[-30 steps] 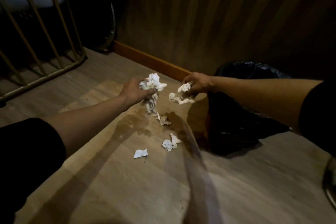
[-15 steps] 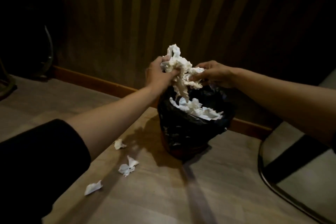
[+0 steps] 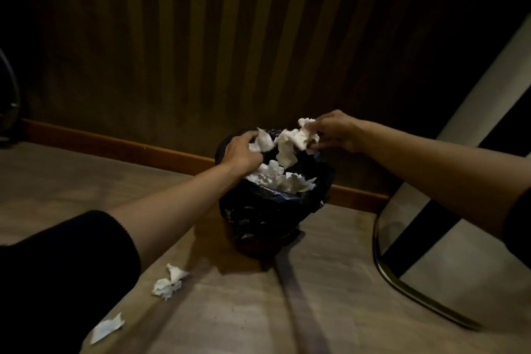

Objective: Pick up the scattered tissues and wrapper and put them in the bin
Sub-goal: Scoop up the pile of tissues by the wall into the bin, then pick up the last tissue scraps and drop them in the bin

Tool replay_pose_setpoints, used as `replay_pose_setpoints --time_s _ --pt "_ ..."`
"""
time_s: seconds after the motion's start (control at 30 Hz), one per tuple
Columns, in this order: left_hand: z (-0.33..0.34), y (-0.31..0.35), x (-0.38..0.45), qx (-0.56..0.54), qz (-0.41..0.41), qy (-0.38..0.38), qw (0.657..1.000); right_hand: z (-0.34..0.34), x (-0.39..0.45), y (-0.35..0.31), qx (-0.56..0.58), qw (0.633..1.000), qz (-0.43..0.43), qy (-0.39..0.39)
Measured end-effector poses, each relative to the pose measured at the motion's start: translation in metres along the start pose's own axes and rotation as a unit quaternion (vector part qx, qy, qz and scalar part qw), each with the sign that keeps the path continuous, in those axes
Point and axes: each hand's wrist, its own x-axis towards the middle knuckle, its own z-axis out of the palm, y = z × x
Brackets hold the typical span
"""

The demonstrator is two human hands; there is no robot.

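Note:
A small bin with a black liner (image 3: pixel 267 218) stands on the wooden floor by the wall, filled with crumpled white tissues (image 3: pixel 280 178). Over its left rim, my left hand (image 3: pixel 241 149) grips a white tissue (image 3: pixel 263 141). Just above its right side, my right hand (image 3: pixel 330 132) pinches a hanging bunch of tissues (image 3: pixel 290 144). On the floor to the bin's lower left lie a crumpled tissue (image 3: pixel 169 282) and a flat white scrap (image 3: pixel 107 327).
A dark ribbed wall with a wooden skirting board (image 3: pixel 115 144) runs behind the bin. A white seat with a metal rim (image 3: pixel 459 267) stands at the right. A dark curved object (image 3: pixel 11 100) sits at the far left edge.
Both hands carried the tissues from the floor over to the bin and have lowered toward its opening. My view swung right, bringing the bin to the centre.

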Motion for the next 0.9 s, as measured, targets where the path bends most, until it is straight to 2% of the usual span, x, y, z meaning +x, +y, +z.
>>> replay_pose_setpoints --time_s 0.23,0.4,0.5,0.67,0.9 --pt "-0.044 -0.025 -0.021 0.019 0.011 0.026 0.999 0.035 0.015 -0.015 -0.096 0.995 -0.018 0.01" --pt "-0.08 -0.066 -0.049 0.108 -0.005 0.057 0.993 0.1 0.027 -0.032 -0.138 0.986 -0.08 -0.055" --pt "-0.097 -0.105 -0.072 0.142 -0.048 0.032 0.988 0.151 0.025 -0.043 -0.157 0.974 -0.119 -0.114" --pt "-0.126 -0.172 -0.116 0.243 -0.107 0.003 0.964 0.239 0.02 -0.041 -0.258 0.924 -0.164 -0.231" --pt "-0.152 -0.247 -0.162 0.327 -0.185 -0.09 0.923 0.329 0.028 0.03 -0.416 0.817 -0.158 -0.368"
